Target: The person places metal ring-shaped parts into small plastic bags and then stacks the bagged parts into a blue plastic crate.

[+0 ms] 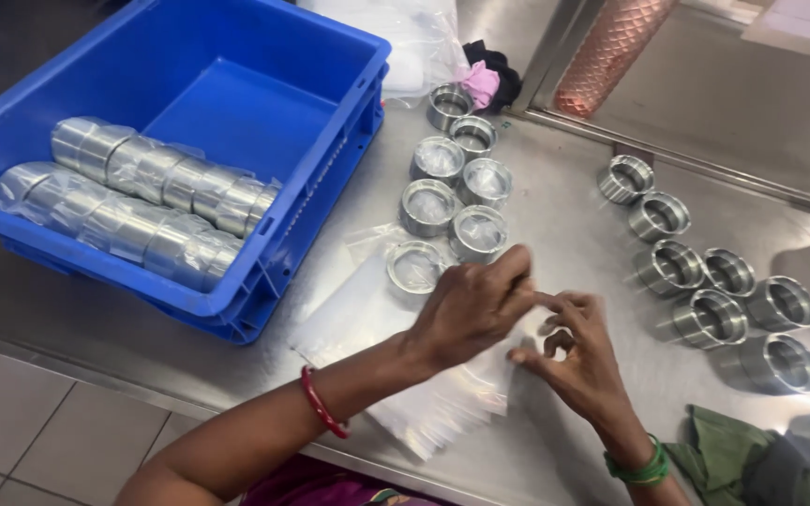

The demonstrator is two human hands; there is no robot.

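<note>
My left hand point(466, 309) and my right hand point(578, 356) meet over a pile of clear plastic bags point(424, 403) on the steel table point(564, 215). Their fingertips pinch a thin clear bag between them; the bag is blurred and hard to make out. Just beyond my left hand lies a bagged metal ring point(414, 267). Behind it stand several more short metal rings point(452, 173), some covered in plastic. A red bangle is on my left wrist, green bangles on my right.
A blue crate point(236, 89) at the left holds two rows of bagged metal rings point(142, 201). Several bare rings point(714, 286) lie at the right. A green cloth point(742, 459) sits at the lower right, a copper-coloured mesh roll point(611, 47) at the back.
</note>
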